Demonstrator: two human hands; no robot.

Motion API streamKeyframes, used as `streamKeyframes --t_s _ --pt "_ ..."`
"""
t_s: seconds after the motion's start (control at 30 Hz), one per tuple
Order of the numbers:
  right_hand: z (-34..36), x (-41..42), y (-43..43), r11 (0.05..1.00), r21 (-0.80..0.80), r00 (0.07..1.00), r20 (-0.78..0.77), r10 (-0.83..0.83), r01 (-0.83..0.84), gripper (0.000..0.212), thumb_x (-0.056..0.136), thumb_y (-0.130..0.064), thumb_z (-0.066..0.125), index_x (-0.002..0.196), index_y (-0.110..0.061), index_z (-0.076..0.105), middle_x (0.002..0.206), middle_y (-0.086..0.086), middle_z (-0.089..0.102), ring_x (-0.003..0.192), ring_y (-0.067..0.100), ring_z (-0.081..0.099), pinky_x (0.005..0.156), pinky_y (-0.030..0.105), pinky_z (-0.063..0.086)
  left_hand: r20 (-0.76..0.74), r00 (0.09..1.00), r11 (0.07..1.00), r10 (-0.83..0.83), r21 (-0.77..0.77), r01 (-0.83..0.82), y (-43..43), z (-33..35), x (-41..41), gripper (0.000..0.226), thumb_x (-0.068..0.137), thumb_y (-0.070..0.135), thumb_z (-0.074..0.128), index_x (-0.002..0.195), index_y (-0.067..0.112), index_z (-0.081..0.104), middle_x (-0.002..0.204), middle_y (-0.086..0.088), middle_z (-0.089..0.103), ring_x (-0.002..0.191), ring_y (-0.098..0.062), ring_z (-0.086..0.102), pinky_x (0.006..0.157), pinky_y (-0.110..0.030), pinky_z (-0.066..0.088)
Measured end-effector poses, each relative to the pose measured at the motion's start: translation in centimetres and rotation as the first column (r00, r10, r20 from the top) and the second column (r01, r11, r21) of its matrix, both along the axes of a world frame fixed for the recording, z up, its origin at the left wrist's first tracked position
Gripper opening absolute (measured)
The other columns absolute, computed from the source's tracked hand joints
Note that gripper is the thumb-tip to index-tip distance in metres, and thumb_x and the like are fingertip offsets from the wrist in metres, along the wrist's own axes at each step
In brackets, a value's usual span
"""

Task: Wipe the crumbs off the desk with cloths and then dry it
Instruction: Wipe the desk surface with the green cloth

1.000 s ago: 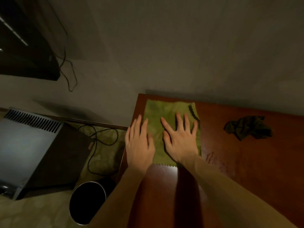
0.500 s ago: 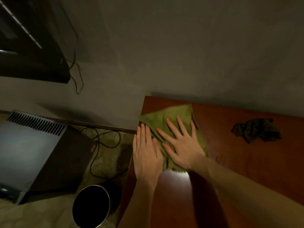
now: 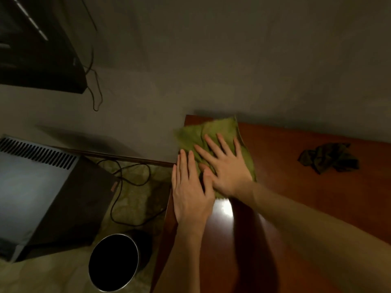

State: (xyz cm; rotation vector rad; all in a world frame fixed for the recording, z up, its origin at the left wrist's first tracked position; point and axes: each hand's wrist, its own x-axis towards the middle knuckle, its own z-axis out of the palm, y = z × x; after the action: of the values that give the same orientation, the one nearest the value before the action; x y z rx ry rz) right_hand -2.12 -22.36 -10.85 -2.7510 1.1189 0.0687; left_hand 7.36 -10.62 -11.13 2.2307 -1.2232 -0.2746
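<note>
My right hand [image 3: 227, 172] lies flat, fingers spread, pressing the green cloth [image 3: 213, 136] at the desk's [image 3: 306, 199] far left corner; nothing grasped. My left hand [image 3: 190, 191] rests flat at the desk's left edge, fingertips touching the cloth. A crumpled dark cloth [image 3: 329, 158] lies well apart to the right. A bin [image 3: 114, 263] stands on the floor below.

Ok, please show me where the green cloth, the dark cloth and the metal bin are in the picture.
green cloth [image 3: 213, 129], head view, on its far part beyond the fingers.
dark cloth [image 3: 329, 158], head view, on the middle of the crumpled heap.
metal bin [image 3: 114, 262], head view, on its dark opening.
</note>
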Motion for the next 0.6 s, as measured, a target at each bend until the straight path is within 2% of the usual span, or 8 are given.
streamKeyframes --t_s 0.07,0.13,0.23,0.27,0.33,0.43,0.5,0.6 --pt "0.2 -3.5 4.9 0.994 0.014 0.995 -0.009 -0.104 0.104 0.059 0.107 -0.059 0.019 0.163 -0.049 0.006 0.175 -0.008 -0.001 0.161 0.028 -0.01 0.124 0.067 0.004 0.029 0.999 0.999 -0.035 0.031 0.034 0.1 0.2 0.0 0.066 0.108 0.05 0.033 0.166 0.02 0.025 0.175 0.0 0.016 0.161 -0.011 0.008 0.132 -0.04 0.011" --pt "0.3 -5.7 8.0 0.957 0.006 0.957 -0.028 -0.289 0.289 0.058 0.107 -0.062 0.019 0.162 -0.052 0.006 0.175 -0.009 0.0 0.161 0.025 -0.012 0.125 0.065 0.003 0.06 0.995 0.995 -0.076 0.063 0.072 0.0 0.2 0.1 0.066 0.106 0.052 0.034 0.165 0.023 0.027 0.174 0.002 0.017 0.162 -0.011 0.007 0.132 -0.042 0.008" --pt "0.2 -5.2 6.9 0.802 0.018 0.802 -0.01 -0.597 0.597 0.06 0.104 -0.063 0.021 0.162 -0.048 0.02 0.175 -0.005 0.01 0.162 0.027 -0.005 0.125 0.065 0.002 0.103 0.989 0.99 -0.111 0.093 0.101 -0.1 0.0 0.2 0.065 0.103 0.052 0.035 0.163 0.024 0.036 0.173 0.0 0.023 0.162 -0.015 0.008 0.132 -0.045 0.008" --pt "0.2 -4.4 5.3 0.755 0.036 0.756 0.004 -0.655 0.655 0.061 0.104 -0.062 0.022 0.162 -0.046 0.021 0.175 -0.004 0.01 0.162 0.028 -0.004 0.124 0.066 0.001 0.118 0.986 0.989 -0.118 0.1 0.106 -0.2 -0.1 0.3 0.065 0.103 0.052 0.036 0.162 0.024 0.037 0.173 -0.001 0.024 0.162 -0.016 0.009 0.132 -0.046 0.008" --pt "0.4 -2.9 1.7 0.75 0.07 0.75 0.024 -0.661 0.658 0.063 0.103 -0.061 0.022 0.163 -0.044 0.019 0.175 -0.003 0.007 0.161 0.03 -0.006 0.123 0.068 -0.003 0.122 0.985 0.99 -0.118 0.092 0.107 -0.3 -0.3 0.4 0.064 0.102 0.05 0.037 0.161 0.024 0.04 0.172 -0.002 0.026 0.162 -0.017 0.01 0.132 -0.046 0.008" --pt "0.2 -2.0 -1.5 0.843 0.039 0.841 0.056 -0.538 0.536 0.063 0.103 -0.064 0.024 0.163 -0.044 0.02 0.175 -0.004 0.007 0.161 0.028 -0.004 0.124 0.066 -0.005 0.11 0.989 0.994 -0.103 0.05 0.098 -0.3 -0.3 0.4 0.062 0.103 0.048 0.037 0.159 0.022 0.043 0.171 -0.002 0.03 0.161 -0.016 0.013 0.131 -0.046 0.009" --pt "-0.2 -2.5 -0.5 0.86 0.016 0.858 0.061 -0.51 0.51 0.063 0.103 -0.065 0.022 0.163 -0.045 0.021 0.175 -0.005 0.01 0.162 0.027 -0.002 0.125 0.066 -0.002 0.1 0.99 0.994 -0.1 0.043 0.096 -0.3 -0.3 0.4 0.061 0.104 0.047 0.036 0.158 0.022 0.044 0.17 -0.002 0.031 0.161 -0.017 0.014 0.131 -0.046 0.01" --pt "-0.3 -5.0 6.1 0.852 -0.016 0.851 0.053 -0.522 0.524 0.061 0.105 -0.064 0.019 0.163 -0.045 0.019 0.175 -0.004 0.009 0.162 0.028 -0.002 0.125 0.066 0.002 0.093 0.99 0.994 -0.102 0.049 0.098 -0.1 0.0 0.4 0.059 0.105 0.048 0.035 0.157 0.022 0.046 0.17 -0.003 0.032 0.161 -0.017 0.014 0.131 -0.048 0.011"
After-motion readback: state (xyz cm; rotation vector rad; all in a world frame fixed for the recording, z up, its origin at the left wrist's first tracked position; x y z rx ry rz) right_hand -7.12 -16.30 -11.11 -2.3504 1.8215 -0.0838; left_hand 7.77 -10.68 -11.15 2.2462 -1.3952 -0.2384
